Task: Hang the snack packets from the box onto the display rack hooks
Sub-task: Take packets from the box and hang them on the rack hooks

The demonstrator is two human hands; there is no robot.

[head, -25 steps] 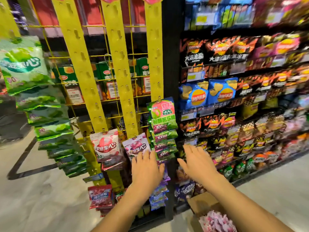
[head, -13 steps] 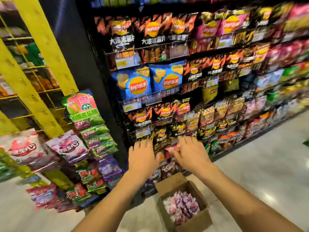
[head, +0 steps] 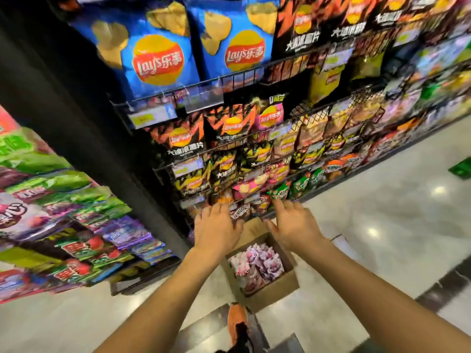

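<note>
Pale polished floor tiles (head: 382, 238) run along a tall black wire shelf (head: 244, 75) that is full of chip bags. Two big blue chip bags (head: 158, 54) stand on an upper level, and smaller black, orange, pink and green bags fill the levels under them. At the left side, past a black pillar (head: 63, 110), rows of hanging packets (head: 76, 200) in green, purple and red overlap each other. They are blurred, so the print on them cannot be read well.

A brown cardboard box (head: 272, 293) stands open on the floor, just beside the foot of the wire shelf. The snack packets (head: 257, 266), pink and white, lie inside it in a loose pile. None of them is in a hand.

Both arms reach forward over the box. The left hand (head: 216, 230) is above the far left corner of the box, with the fingers spread wide and holding nothing. The right hand (head: 293, 225) is above the far right side, also spread wide and holding nothing. The fingertips of both hands are in front of the lowest shelf level; I cannot tell if they touch it.

Below the box, one orange shoe (head: 237, 324) is seen on the floor between the arms.
</note>
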